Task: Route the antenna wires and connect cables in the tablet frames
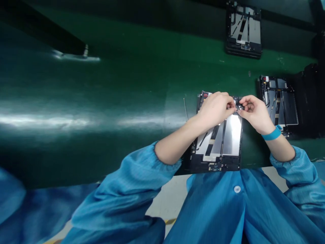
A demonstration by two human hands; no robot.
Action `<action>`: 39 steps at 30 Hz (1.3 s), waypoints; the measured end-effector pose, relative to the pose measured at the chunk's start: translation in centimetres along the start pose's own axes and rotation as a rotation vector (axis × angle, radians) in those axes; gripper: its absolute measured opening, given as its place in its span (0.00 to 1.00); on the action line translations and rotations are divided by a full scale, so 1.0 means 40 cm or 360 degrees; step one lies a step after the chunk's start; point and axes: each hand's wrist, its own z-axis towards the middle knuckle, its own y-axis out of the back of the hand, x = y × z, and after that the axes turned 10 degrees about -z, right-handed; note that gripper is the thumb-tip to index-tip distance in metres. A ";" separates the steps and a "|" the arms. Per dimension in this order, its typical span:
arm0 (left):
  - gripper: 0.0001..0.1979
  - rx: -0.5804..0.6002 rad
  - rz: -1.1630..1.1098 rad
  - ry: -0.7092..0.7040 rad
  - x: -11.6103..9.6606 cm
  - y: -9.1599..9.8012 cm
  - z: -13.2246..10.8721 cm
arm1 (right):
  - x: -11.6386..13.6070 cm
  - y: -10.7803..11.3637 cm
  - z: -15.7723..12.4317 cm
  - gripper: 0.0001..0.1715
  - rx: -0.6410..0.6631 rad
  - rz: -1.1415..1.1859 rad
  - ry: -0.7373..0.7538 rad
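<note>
An opened tablet-like device (pixel 232 135) lies at the front edge of the green table, its black frame, silver plate and dark ribbon strips showing. My left hand (pixel 216 107) reaches over its upper part, fingers pinched near the top right corner. Facing it, my right hand (pixel 256 113) pinches at a small dark part (pixel 239 107) at that same corner. The fingertips of both hands nearly meet there. Whether the left fingers also grip the part is too small to tell. My left wrist hides some of the device's left side.
More opened devices lie on the green table (pixel 127 84): one stack (pixel 250 30) at the back right, another (pixel 289 105) right of my right hand. Dark stacked objects (pixel 311 101) stand at the far right. A thin wire (pixel 186 108) lies left of the device.
</note>
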 end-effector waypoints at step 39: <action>0.13 -0.0258 0.0379 0.0007 0.037 0.100 -0.380 | 0.128 -0.035 -0.056 0.24 0.0188 -0.0537 0.0603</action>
